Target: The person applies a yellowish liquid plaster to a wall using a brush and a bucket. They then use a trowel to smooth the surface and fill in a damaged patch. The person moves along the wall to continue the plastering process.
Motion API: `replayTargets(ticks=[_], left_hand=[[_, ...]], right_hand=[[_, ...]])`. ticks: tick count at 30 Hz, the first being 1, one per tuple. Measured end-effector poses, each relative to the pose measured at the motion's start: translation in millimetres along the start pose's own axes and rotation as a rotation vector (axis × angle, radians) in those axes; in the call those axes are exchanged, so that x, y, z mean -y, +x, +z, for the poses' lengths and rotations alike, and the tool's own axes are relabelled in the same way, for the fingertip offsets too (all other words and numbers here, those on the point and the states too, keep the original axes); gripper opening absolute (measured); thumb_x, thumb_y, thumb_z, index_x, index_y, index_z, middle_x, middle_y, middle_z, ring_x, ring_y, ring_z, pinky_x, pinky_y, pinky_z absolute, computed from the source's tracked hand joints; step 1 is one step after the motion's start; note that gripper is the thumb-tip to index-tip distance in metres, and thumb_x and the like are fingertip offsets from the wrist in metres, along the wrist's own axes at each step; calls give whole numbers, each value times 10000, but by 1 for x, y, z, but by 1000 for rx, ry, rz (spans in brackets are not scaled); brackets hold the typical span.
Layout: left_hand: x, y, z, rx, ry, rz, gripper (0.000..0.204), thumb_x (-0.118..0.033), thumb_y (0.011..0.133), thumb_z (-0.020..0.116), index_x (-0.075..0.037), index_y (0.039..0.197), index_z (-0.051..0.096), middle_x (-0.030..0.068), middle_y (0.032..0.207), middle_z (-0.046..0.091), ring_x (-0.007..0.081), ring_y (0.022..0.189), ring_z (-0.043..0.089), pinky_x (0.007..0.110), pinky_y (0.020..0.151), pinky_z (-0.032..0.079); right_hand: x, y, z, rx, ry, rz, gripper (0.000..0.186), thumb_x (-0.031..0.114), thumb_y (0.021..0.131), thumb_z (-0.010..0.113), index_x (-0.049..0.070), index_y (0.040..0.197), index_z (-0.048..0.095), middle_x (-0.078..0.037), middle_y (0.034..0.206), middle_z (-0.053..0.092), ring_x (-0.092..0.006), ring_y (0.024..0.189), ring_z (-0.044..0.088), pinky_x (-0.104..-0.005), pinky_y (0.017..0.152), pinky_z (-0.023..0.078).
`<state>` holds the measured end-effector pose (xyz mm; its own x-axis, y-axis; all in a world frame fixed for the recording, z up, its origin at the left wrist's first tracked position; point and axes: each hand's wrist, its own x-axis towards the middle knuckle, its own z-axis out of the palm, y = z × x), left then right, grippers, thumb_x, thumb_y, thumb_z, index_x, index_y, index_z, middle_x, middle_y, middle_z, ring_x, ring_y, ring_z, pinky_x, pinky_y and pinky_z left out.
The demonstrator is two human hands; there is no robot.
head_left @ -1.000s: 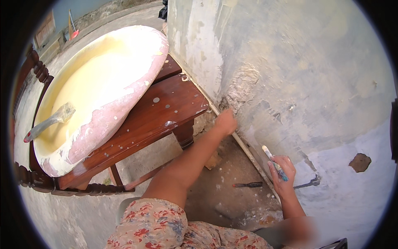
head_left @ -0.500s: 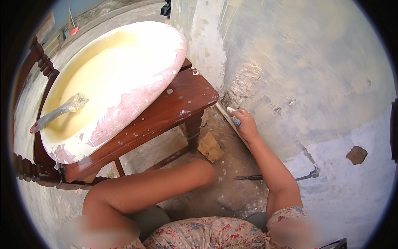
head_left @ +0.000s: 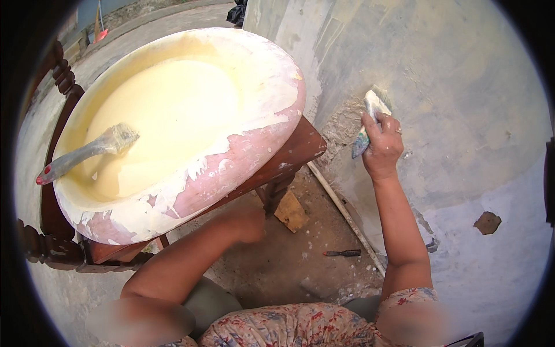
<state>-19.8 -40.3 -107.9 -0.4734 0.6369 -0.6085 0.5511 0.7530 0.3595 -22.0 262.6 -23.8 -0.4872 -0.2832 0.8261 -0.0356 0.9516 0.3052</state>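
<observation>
My right hand [head_left: 384,146] is closed around a paintbrush [head_left: 376,104] with a white-smeared body and a blue-stained handle. Its bristles press on the grey-green wall [head_left: 457,115]. Under the edge of the basin, my left hand [head_left: 251,224] hangs low by the chair; its fingers cannot be made out. A pink, paint-streaked basin [head_left: 248,156] of pale yellow paint [head_left: 167,104] sits on a brown wooden chair [head_left: 303,141]. Across its left rim lies a second, wider paintbrush [head_left: 87,153] with a grey handle, bristles over the paint.
A pale pole [head_left: 347,217] lies along the foot of the wall. On the ground are a brown block [head_left: 291,212] and a dark-handled tool [head_left: 342,253]. A brown patch [head_left: 487,222] marks the lower wall. Farther back is a black bag [head_left: 236,13].
My right hand has risen from the wall's foot to higher up the wall, brush turned upward. My left hand has drawn back leftward. The view has shifted, and the basin appears larger.
</observation>
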Motion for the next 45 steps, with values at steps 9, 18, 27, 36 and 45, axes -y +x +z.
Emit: replayTargets(ticks=[9, 18, 27, 36, 45], left_hand=[[17, -6, 3, -42, -58, 47, 483, -357, 858, 656, 39, 1133, 626, 253, 1129, 650, 392, 1089, 625, 467, 919, 483], [20, 3, 9, -153, -26, 113, 489, -322, 837, 673, 29, 1172, 617, 267, 1199, 616, 388, 1121, 610, 458, 937, 485], [14, 8, 9, -128, 6, 116, 476, -312, 811, 692, 41, 1125, 639, 260, 1174, 624, 382, 1116, 611, 456, 943, 484], [16, 9, 11, -143, 12, 153, 477, -315, 822, 691, 65, 1103, 634, 274, 1156, 620, 391, 1109, 608, 457, 949, 482], [15, 10, 10, -105, -48, 177, 507, -349, 835, 686, 59, 1130, 632, 265, 1197, 613, 384, 1151, 589, 450, 976, 466]], right_hand=[[64, -150, 93, 676, 303, -7, 144, 75, 784, 578, 71, 911, 647, -157, 976, 563, -343, 896, 614, -434, 724, 523], [-9, 23, 35, 185, 283, 145, 279, 2, 729, 697, 112, 985, 683, -113, 907, 628, -342, 821, 627, -419, 724, 502], [42, -23, 87, 338, 466, 180, 284, 68, 732, 711, 96, 1012, 674, -149, 932, 634, -360, 867, 639, -441, 755, 511], [-9, 58, 91, 263, 206, 130, 221, 98, 751, 694, 117, 971, 688, -145, 942, 642, -361, 867, 644, -439, 756, 527], [-6, 134, 65, -23, -214, -221, 133, 88, 739, 617, 99, 867, 648, -92, 889, 569, -277, 840, 589, -372, 681, 491]])
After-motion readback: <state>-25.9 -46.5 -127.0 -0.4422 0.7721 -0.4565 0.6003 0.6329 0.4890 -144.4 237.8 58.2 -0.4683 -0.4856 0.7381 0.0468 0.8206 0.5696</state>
